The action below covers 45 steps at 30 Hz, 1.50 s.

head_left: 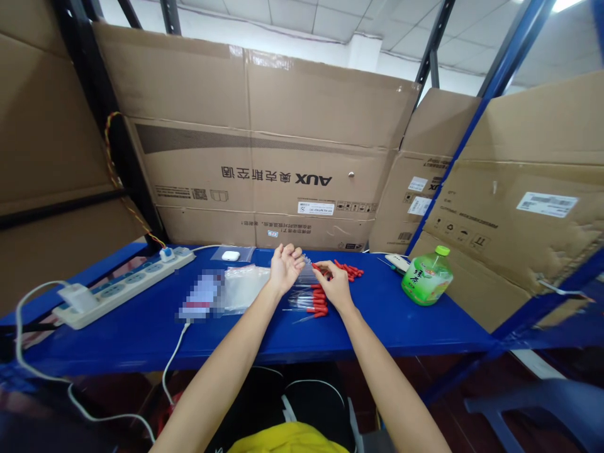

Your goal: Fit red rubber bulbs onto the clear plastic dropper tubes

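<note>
My left hand (286, 269) is palm-up over the blue table, its fingers curled in; what they hold, if anything, is too small to make out. Close beside it, my right hand (336, 284) pinches a thin stick with a red end (316, 267), tilted toward the left hand. Beneath and between both hands lies a row of thin clear sticks with red ends (318, 309), the red ends pointing right. Just past the right hand is a loose pile of small red pieces (352, 272).
Clear plastic bags (245, 289) and a charging phone (202, 296) lie left of my hands. A white earphone case (231, 256) rests behind them. A power strip (127, 283) runs along the left. At right stands a green bottle (427, 277). Cardboard (264, 151) walls the back.
</note>
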### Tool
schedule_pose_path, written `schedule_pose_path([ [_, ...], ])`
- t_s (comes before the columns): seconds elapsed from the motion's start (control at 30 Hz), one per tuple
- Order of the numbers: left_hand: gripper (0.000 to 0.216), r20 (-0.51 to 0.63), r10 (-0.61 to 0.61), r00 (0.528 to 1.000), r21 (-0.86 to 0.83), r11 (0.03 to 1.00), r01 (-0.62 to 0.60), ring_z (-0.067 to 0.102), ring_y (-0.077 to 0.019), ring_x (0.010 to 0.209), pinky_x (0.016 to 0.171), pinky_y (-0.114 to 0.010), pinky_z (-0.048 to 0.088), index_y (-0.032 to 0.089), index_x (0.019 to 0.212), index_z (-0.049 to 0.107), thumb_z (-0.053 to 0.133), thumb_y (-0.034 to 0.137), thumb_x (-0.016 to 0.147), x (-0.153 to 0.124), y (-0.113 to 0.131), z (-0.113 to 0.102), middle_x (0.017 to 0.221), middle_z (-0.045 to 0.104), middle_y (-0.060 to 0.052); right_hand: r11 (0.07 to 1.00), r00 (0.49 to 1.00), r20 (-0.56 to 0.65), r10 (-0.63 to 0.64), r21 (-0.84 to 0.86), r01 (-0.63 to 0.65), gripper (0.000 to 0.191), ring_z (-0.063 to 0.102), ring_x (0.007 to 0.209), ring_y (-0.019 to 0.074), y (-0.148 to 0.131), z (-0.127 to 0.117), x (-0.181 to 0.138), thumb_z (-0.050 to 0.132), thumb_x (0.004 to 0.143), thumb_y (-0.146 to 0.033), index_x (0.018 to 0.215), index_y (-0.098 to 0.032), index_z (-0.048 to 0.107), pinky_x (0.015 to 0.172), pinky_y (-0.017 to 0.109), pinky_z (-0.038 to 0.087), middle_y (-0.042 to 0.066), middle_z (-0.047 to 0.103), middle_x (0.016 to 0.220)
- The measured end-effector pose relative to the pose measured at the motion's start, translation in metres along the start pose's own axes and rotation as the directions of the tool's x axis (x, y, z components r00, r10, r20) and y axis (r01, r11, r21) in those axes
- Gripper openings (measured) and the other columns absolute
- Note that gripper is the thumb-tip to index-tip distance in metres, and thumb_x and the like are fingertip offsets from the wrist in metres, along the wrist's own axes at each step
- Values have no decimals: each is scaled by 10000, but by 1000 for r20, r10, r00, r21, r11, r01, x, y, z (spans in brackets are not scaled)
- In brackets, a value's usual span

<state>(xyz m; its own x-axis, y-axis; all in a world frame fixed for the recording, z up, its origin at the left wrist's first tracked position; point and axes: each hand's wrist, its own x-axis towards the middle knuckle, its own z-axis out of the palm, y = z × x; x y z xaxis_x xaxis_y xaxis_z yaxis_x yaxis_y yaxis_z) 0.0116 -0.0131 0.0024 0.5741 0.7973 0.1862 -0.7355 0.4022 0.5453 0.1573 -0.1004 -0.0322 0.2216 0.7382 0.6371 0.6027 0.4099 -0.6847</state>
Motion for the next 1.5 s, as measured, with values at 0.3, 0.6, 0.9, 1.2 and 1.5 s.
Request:
schedule_pose_path([
  [0.3, 442, 20, 0, 1000, 30, 1000, 0, 332, -113, 527, 476, -222, 352, 203, 673, 321, 417, 503, 983, -3, -8, 11, 663, 305, 9, 982, 996, -63, 61, 184, -48, 227, 717, 692, 207, 0, 6, -2, 653, 878, -430, 927, -208, 661, 679, 322, 571, 55, 748, 827],
  [0.6, 396, 89, 60, 994, 32, 997, -63, 316, -92, 516, 493, -200, 340, 201, 721, 339, 511, 446, 979, -1, -14, 11, 662, 321, 30, 939, 990, -60, 125, 330, -98, 255, 724, 696, 213, 2, 10, -2, 679, 860, -463, 893, -213, 639, 623, 316, 587, 44, 731, 770],
  [0.9, 371, 47, 78, 996, 91, 993, -82, 309, -84, 500, 498, -198, 344, 198, 698, 329, 519, 364, 971, -2, -14, 14, 642, 310, 40, 944, 991, -74, 116, 320, -87, 288, 729, 686, 215, -2, 9, -3, 680, 859, -501, 851, -216, 639, 677, 345, 610, 43, 737, 767],
  [1.2, 351, 70, 127, 989, 123, 983, -135, 307, -92, 518, 544, -218, 406, 200, 704, 338, 489, 358, 979, -4, -18, 15, 644, 315, 39, 961, 993, -90, 73, 274, -46, 280, 715, 670, 206, -3, 8, -3, 645, 889, -499, 843, -223, 646, 658, 331, 591, 52, 745, 812],
  [1.5, 361, 82, 130, 988, 127, 982, -140, 285, -96, 525, 541, -215, 402, 199, 696, 340, 499, 358, 977, -3, -18, 12, 649, 304, 38, 945, 990, -85, 113, 316, -81, 281, 713, 650, 207, 0, 10, -3, 671, 875, -493, 865, -213, 660, 644, 332, 592, 55, 751, 789],
])
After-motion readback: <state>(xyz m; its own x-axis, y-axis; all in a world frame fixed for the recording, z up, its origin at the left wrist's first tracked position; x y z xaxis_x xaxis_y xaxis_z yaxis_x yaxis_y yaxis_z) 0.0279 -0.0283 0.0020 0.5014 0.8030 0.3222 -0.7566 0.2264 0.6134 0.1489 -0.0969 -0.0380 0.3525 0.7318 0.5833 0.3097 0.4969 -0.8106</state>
